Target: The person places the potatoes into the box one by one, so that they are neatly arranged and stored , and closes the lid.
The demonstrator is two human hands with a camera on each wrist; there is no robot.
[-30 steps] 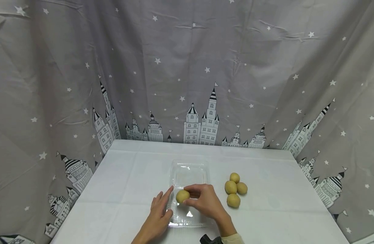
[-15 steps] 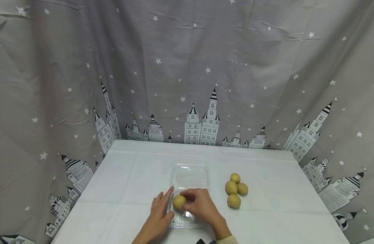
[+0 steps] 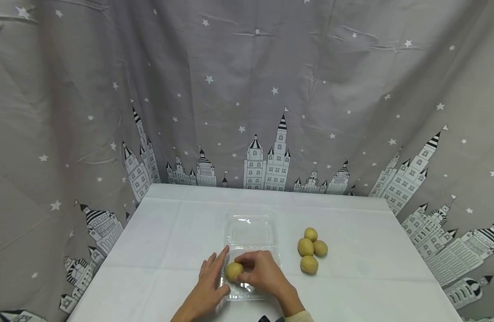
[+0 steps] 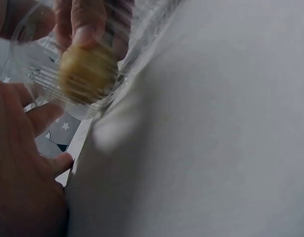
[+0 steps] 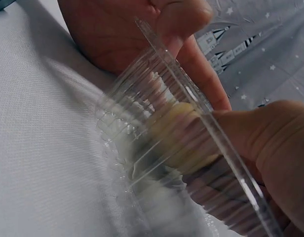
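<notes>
My right hand (image 3: 264, 275) pinches a yellow potato (image 3: 233, 271) between thumb and fingers, low inside the near half of a clear plastic clamshell container (image 3: 247, 294). In both wrist views the potato (image 4: 88, 74) shows through the ribbed clear wall (image 5: 157, 153), close to the container's bottom. Along the container's left side lies my left hand (image 3: 206, 286), its fingers extended and touching the rim. The container's lid (image 3: 251, 230) lies folded back on the far side.
Several more potatoes (image 3: 305, 247) sit in a loose cluster on the white tablecloth (image 3: 359, 250), right of the container. A grey curtain (image 3: 214, 112) printed with castles and stars hangs behind the table and along its sides.
My right hand has carried the potato left and down toward the container's left side. The left hand has stayed at the rim, and the other potatoes lie as before.
</notes>
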